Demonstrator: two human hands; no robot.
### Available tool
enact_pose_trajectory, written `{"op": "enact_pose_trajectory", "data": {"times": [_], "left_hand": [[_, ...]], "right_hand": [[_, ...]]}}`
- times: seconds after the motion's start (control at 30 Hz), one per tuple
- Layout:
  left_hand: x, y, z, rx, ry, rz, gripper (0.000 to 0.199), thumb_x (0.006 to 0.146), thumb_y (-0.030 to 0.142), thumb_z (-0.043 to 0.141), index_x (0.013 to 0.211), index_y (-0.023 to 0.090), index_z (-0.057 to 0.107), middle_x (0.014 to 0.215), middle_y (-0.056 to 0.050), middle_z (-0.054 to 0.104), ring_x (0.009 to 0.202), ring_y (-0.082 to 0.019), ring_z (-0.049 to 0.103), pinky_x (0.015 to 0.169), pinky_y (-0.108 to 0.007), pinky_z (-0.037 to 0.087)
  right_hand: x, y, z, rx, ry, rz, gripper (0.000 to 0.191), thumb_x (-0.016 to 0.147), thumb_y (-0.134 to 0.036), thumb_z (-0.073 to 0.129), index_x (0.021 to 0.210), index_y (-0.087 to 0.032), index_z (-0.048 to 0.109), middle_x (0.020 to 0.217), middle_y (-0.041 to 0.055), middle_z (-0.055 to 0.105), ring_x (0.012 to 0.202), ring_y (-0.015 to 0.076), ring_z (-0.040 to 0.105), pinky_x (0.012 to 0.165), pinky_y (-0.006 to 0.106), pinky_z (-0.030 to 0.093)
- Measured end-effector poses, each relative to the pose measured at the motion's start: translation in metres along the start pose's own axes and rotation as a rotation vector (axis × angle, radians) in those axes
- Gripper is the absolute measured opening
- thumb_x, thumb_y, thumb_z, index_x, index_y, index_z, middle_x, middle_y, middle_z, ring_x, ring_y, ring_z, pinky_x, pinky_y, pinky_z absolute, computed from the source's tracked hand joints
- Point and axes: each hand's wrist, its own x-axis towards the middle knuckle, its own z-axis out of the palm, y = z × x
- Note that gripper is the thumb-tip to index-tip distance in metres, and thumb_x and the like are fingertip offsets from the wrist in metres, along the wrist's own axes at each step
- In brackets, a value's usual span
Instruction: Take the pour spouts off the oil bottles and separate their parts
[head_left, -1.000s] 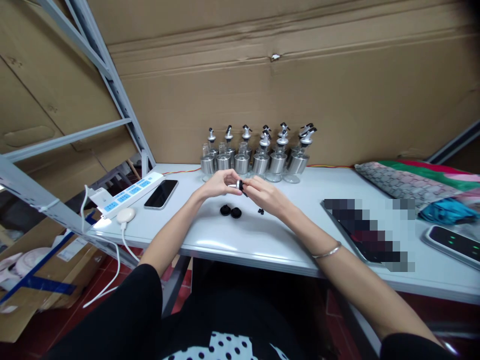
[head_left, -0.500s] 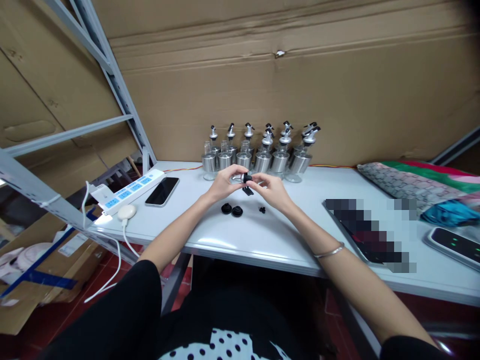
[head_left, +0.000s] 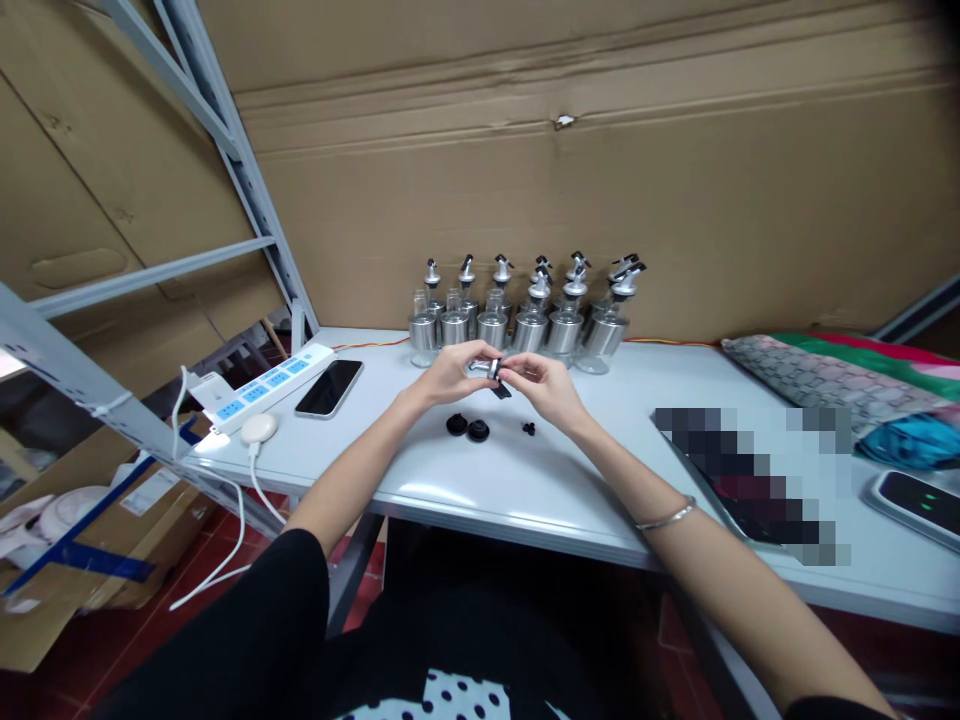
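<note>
Above the table, my left hand grips a silver and black pourer top between thumb and fingers. The fingertips of my right hand pinch the black end of the same top. A black flap hangs below it. On the table under my hands lie two round black stoppers and, to their right, a few tiny black parts. Behind my hands stand several glass and steel bottles in two rows; most carry pourers, while three in the front row at the left have bare necks.
On the left of the white table are a power strip, a phone and a round white charger. At the right lie a blurred dark flat object, another device and colourful bags.
The view has shifted slightly, so everything sits a little lower and further right. The pourer top has turned in my fingers, and more of its silver side shows.
</note>
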Motion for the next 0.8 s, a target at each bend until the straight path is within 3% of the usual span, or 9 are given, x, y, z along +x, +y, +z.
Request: {"op": "enact_pose_trajectory", "data": {"times": [0.1, 0.27, 0.4, 0.6, 0.8], "left_hand": [[0.001, 0.004, -0.005, -0.010, 0.001, -0.056, 0.033, 0.066, 0.027, 0.075, 0.094, 0.012, 0.063, 0.092, -0.006, 0.068, 0.084, -0.016, 0.063, 0.078, -0.026, 0.048], [0.002, 0.010, -0.009, -0.030, -0.018, -0.131, 0.036, 0.062, 0.029, 0.078, 0.091, 0.012, 0.064, 0.087, -0.005, 0.068, 0.081, -0.015, 0.062, 0.075, -0.026, 0.048], [0.002, 0.009, -0.012, -0.034, -0.010, -0.151, 0.038, 0.060, 0.029, 0.079, 0.091, 0.012, 0.065, 0.085, -0.004, 0.066, 0.078, -0.015, 0.060, 0.074, -0.026, 0.046], [0.002, 0.004, -0.013, 0.000, 0.000, -0.173, 0.040, 0.057, 0.030, 0.081, 0.090, 0.014, 0.066, 0.078, 0.000, 0.056, 0.075, -0.013, 0.053, 0.075, -0.027, 0.043], [0.003, 0.012, -0.017, -0.132, -0.057, -0.297, 0.039, 0.057, 0.030, 0.080, 0.088, 0.013, 0.065, 0.078, 0.000, 0.055, 0.074, -0.012, 0.049, 0.072, -0.025, 0.040]], "right_hand": [[-0.002, -0.003, 0.001, -0.143, 0.027, -0.103, 0.022, 0.074, -0.037, 0.064, 0.083, -0.017, 0.062, 0.071, 0.0032, 0.064, 0.063, 0.0153, 0.057, 0.063, 0.030, 0.047], [-0.004, -0.010, -0.004, -0.455, 0.034, -0.441, 0.009, 0.080, -0.026, 0.059, 0.083, -0.018, 0.061, 0.069, 0.0033, 0.062, 0.063, 0.0158, 0.053, 0.060, 0.030, 0.045], [-0.002, -0.010, -0.006, -0.550, 0.013, -0.648, 0.006, 0.084, -0.023, 0.056, 0.089, -0.019, 0.059, 0.077, 0.0064, 0.065, 0.070, 0.0184, 0.055, 0.062, 0.032, 0.045], [0.000, -0.006, -0.007, -0.649, -0.031, -0.786, 0.011, 0.087, -0.019, 0.050, 0.095, -0.019, 0.058, 0.086, 0.0088, 0.067, 0.078, 0.0211, 0.056, 0.069, 0.036, 0.047], [-0.002, -0.009, -0.012, -0.788, -0.014, -0.868, 0.012, 0.088, -0.020, 0.050, 0.093, -0.018, 0.060, 0.086, 0.0094, 0.069, 0.076, 0.0207, 0.055, 0.066, 0.034, 0.045]]}}
